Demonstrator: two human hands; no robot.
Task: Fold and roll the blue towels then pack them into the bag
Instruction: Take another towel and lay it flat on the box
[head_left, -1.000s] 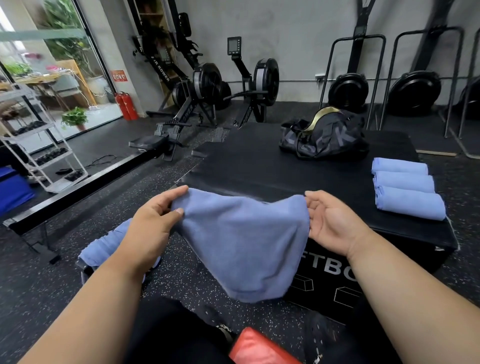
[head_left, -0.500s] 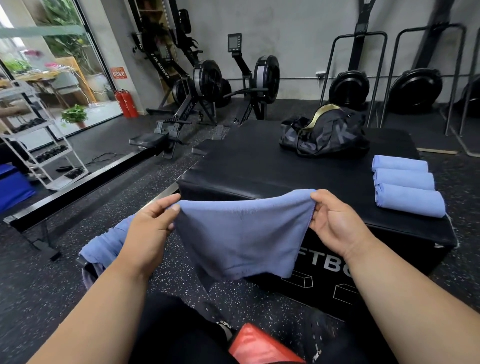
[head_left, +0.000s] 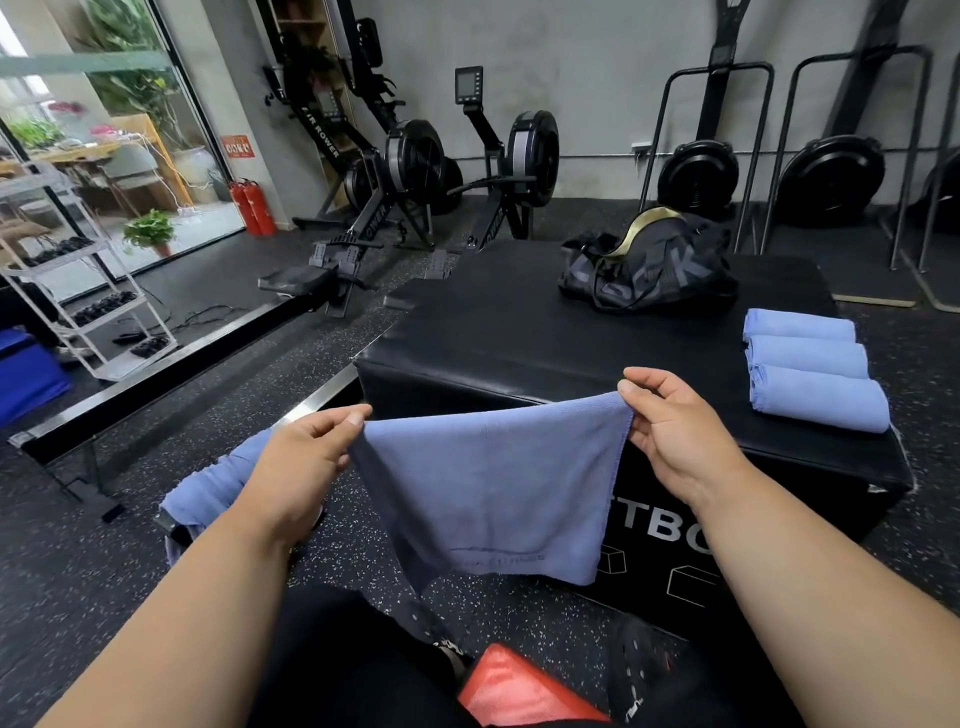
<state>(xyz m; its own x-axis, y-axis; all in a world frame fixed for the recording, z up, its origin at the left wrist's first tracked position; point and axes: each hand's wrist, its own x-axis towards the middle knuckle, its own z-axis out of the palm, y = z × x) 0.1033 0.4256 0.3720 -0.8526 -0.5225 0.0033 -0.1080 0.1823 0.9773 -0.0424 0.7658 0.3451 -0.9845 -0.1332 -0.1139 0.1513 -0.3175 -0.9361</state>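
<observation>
While the left hand (head_left: 301, 457) and right hand (head_left: 675, 431) pinch a towel's (head_left: 488, 493) top corners, folding is underway; next, lay it on the box (head_left: 519, 332).

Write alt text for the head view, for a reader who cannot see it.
Two bare hands, left and right, hold a blue towel by its top corners, hanging in front of a black box. On the box lie three rolled towels and a dark bag; rowing machines stand behind.
</observation>
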